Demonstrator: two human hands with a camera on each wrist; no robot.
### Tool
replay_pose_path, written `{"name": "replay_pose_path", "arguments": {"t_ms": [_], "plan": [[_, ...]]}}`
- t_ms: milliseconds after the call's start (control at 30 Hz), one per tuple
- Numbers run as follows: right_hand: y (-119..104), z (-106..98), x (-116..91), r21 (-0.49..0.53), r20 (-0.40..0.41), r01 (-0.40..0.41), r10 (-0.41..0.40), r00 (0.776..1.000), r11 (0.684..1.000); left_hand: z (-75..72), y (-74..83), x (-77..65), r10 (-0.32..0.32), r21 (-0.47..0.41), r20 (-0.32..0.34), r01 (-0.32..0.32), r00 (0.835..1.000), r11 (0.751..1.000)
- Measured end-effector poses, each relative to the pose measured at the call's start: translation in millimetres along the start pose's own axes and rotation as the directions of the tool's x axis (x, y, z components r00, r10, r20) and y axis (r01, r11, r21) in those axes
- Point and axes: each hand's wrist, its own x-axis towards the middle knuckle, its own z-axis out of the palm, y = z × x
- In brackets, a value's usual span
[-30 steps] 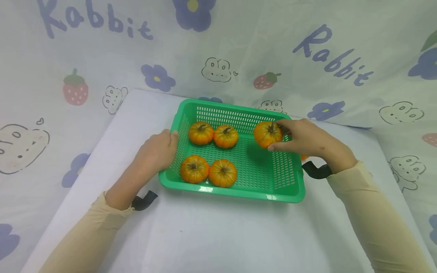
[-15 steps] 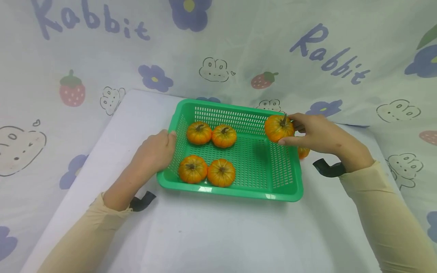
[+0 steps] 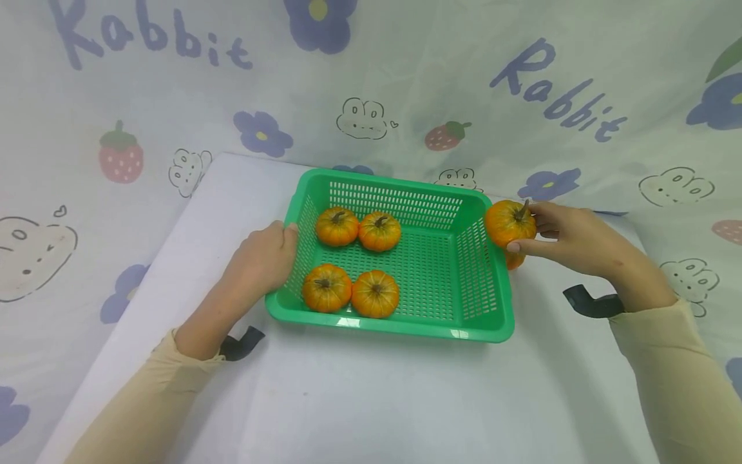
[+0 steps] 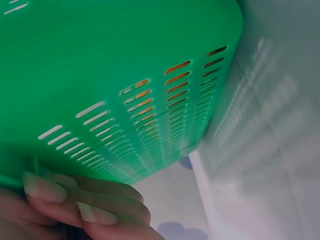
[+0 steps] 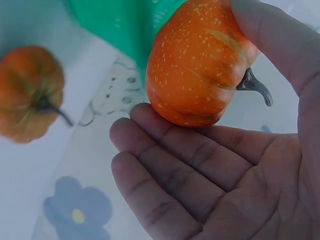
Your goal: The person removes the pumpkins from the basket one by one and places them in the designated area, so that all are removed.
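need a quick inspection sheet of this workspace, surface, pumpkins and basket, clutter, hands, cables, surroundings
Surface: white table under the basket.
Job's things: green basket with four pumpkins inside, in two pairs toward its left; held pumpkin at its right rim; outside pumpkin on the table past the right end, partly hidden in the head view.
Clutter: nothing seen.
Hands: left hand grips the basket's left rim; right hand holds one pumpkin between thumb and fingers.
Cables: nothing seen.
Surroundings: white cloth printed with rabbits, flowers, strawberries and "Rabbit" lettering.
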Motion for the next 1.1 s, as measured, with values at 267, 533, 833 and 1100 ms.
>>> {"name": "replay_pose_path", "arguments": {"t_ms": [267, 533, 833, 1100], "plan": [[28.2, 7.5, -14.3, 0.012, -0.044, -0.029, 0.03, 0.999, 0.999, -1.4, -1.9, -2.9, -0.004, -0.017, 0.006, 0.004, 1.0, 1.0], [51.1, 15.8, -21.4, -0.002, -0.04, -0.116, 0.116, 0.992, 0.993, -2.1, -3.5, -3.3, 0.002, -0.034, 0.01, -0.002, 1.0, 0.999], [68.6, 22.5, -27.8, -0.011, -0.031, -0.151, 0.15, 0.988, 0.989, -1.6, -4.5, -1.4, 0.014, -0.034, 0.002, -0.014, 1.0, 0.999], [84.0, 29.7, -31.1, -0.007, -0.019, -0.172, 0.172, 0.985, 0.985, -1.9, -2.4, -0.4, 0.014, -0.048, 0.023, -0.013, 1.0, 0.999]]}}
